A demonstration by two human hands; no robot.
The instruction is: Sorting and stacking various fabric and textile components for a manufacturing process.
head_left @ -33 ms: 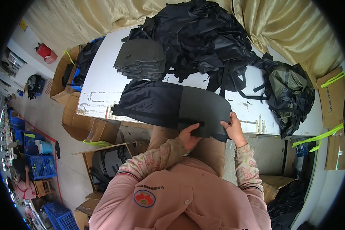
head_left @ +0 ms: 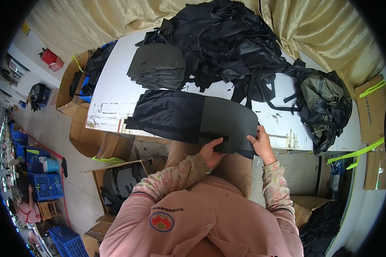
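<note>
Grey panel [head_left: 230, 119], likely light, stiffer than the cloth [head_left: 169, 112]
Left hand [head_left: 211, 153] pinches its near edge, right hand [head_left: 262, 144] its right end: likely sound holds.

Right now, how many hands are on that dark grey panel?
2: the left hand at the near edge of the dark grey panel, the right hand at its right end. Some fingers are hidden underneath.

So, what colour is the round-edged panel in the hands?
The panel is dark grey, best seen in the head view.
</note>
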